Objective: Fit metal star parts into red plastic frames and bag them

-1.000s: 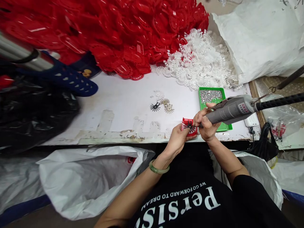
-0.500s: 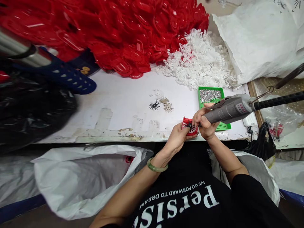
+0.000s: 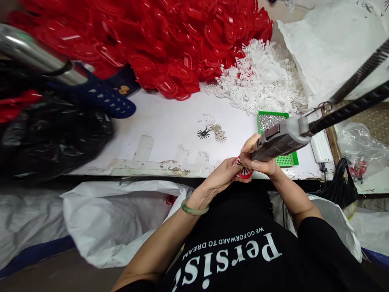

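At the bench's front edge, my left hand (image 3: 223, 175) is closed on a small red piece (image 3: 244, 172) with a dark spoked disc on it. My right hand (image 3: 263, 160) wraps round a grey electric screwdriver (image 3: 281, 140), its fingers beside the red piece. The driver's tip is hidden behind the fingers. Behind my right hand is a green tray (image 3: 283, 160) with small silver parts (image 3: 270, 121) in its far section. A black spoked disc (image 3: 203, 133) lies left of the hands, near tan and white ones.
Red plastic pieces (image 3: 170, 48) are heaped at the back, beside a pile of white spoked discs (image 3: 258, 77). A black bag (image 3: 57, 134) and a blue perforated sleeve (image 3: 106, 101) are at the left. White sacks (image 3: 112, 219) hang below the bench (image 3: 170, 117).
The grey screwdriver now stands more steeply over the red piece, and its spring and cord have swung. The red piece has tilted in my left hand. The whole view has shifted slightly.
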`<state>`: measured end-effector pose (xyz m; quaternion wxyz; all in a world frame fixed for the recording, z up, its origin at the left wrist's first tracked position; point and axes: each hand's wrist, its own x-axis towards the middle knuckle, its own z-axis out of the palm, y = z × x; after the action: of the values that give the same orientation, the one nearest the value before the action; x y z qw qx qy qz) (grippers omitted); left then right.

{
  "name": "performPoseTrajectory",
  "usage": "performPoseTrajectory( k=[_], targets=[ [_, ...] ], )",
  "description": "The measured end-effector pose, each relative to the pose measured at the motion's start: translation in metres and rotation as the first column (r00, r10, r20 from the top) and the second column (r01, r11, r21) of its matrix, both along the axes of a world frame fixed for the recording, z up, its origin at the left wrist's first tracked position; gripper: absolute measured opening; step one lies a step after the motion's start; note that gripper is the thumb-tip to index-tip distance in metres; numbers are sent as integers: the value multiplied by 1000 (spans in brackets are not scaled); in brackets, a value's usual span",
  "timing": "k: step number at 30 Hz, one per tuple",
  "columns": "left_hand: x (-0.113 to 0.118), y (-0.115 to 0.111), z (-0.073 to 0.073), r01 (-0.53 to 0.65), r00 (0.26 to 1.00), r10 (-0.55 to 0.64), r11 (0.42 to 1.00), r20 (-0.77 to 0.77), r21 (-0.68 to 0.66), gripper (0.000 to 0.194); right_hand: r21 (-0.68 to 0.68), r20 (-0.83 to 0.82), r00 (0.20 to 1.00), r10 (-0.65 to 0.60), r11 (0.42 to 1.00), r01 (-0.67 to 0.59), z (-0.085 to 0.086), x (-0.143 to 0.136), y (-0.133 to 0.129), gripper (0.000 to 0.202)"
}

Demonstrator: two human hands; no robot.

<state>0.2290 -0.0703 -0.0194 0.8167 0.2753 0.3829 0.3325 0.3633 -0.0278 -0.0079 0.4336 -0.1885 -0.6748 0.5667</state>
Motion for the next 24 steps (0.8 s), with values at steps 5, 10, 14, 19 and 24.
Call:
performPoseTrajectory(
  k=[5, 10, 14, 19, 24],
  targets=[
    [-89, -39, -4, -158, 822, 246, 965, -514, 210, 37, -87, -293, 931, -217, 976, 200, 34, 5, -2, 37],
    [-233, -103, -34, 152, 100, 65, 985, -993, 80, 28, -37, -252, 717, -650, 746, 664, 46, 44, 23, 35],
    [-243, -60, -39, 239, -36, 205, 952, -978, 190, 38, 91, -78, 501, -862, 495, 864, 32, 69, 42, 44],
    [-169, 94, -22, -8, 180, 618, 779, -765, 627, 28, 537, -252, -11, -968, -150, 830, 32, 70, 29, 65],
    [-167, 211, -17, -225, 53, 726, 678, -686, 700, 33, 860, 42, 525, -850, 299, 414, 34, 20, 50, 39]
  ],
)
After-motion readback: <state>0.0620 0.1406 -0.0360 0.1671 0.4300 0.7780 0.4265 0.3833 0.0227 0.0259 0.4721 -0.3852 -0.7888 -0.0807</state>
